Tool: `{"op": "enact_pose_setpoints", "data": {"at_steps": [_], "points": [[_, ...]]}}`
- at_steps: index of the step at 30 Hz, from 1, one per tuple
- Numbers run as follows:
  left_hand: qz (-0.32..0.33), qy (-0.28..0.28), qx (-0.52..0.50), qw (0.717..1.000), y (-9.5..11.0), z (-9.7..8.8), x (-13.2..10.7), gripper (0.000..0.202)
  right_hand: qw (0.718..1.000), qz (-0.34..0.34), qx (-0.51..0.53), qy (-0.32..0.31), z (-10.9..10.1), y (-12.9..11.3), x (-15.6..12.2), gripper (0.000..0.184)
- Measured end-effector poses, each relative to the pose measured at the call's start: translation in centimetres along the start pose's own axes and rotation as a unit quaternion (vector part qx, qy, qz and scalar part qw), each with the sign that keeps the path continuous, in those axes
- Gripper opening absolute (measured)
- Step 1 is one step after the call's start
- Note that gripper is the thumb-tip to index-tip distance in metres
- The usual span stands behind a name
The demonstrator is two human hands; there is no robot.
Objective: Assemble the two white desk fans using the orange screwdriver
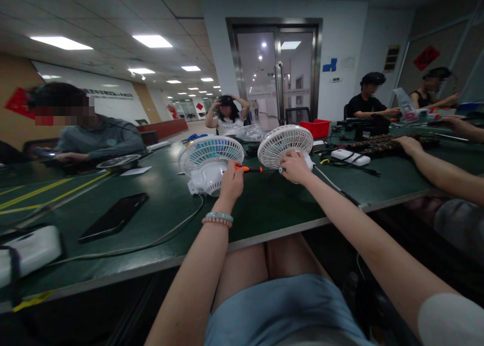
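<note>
My left hand (pixel 231 183), with bracelets at its wrist, is closed around a screwdriver (pixel 252 169) with an orange and black handle, pointing right. Just behind it a white fan (pixel 207 177) leans on the table, its round grille tilted up. Opposite the screwdriver, my right hand (pixel 296 166) has its fingers pinched together. A small pale blue-tipped piece (pixel 281 170) shows at those fingertips; its kind is too small to tell. A second white fan (pixel 285 141) stands right behind my right hand, which hides part of it. Whether the screwdriver's tip touches the small piece, I cannot tell.
On the green table (pixel 166 205) lie a black phone (pixel 114 217), a white power bank-like block (pixel 350 158) and cables. A red bin (pixel 315 129) stands farther back. At right, a co-worker's hand (pixel 410 147) rests near a dark patterned strip. Other people sit around the table.
</note>
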State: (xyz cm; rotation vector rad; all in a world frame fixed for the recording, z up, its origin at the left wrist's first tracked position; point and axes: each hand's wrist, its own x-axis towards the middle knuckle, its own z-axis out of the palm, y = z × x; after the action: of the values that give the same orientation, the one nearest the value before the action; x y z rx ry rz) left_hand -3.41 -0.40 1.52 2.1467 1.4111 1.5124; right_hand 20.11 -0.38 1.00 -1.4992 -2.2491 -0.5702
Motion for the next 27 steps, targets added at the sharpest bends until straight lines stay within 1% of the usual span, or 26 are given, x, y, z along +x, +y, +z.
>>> {"op": "enact_pose_setpoints", "data": {"at_steps": [6, 10, 13, 18, 21, 24, 27], "points": [[0.014, 0.011, 0.045, 0.999, 0.8, -0.4, -0.2, 0.023, 1.0, 0.0, -0.001, 0.001, -0.1, -0.1, 0.0, 0.025], [0.014, 0.006, 0.048, 0.999, 1.0, -0.5, -0.2, 0.025, 1.0, 0.002, 0.003, -0.006, -0.1, -0.1, 0.0, 0.026], [0.009, 0.001, 0.031, 0.999, 0.8, -0.4, -0.2, 0.024, 1.0, 0.001, 0.009, 0.001, 0.0, -0.1, 0.0, 0.026], [-0.003, -0.025, -0.045, 0.999, -0.1, 0.0, 0.0, 0.021, 1.0, -0.002, 0.004, 0.001, 0.0, 0.0, 0.0, 0.026], [-0.009, -0.03, -0.068, 0.997, -0.5, 0.1, 0.0, 0.022, 1.0, -0.005, -0.001, 0.0, -0.1, -0.1, -0.1, 0.03], [0.003, -0.02, -0.051, 0.999, -0.5, 0.1, 0.0, 0.023, 1.0, -0.005, -0.004, 0.005, -0.3, -0.1, -0.1, 0.037], [0.02, -0.005, 0.0, 1.0, -0.3, -0.2, 0.0, 0.025, 1.0, -0.002, -0.005, 0.007, -0.3, -0.2, -0.1, 0.04]]}}
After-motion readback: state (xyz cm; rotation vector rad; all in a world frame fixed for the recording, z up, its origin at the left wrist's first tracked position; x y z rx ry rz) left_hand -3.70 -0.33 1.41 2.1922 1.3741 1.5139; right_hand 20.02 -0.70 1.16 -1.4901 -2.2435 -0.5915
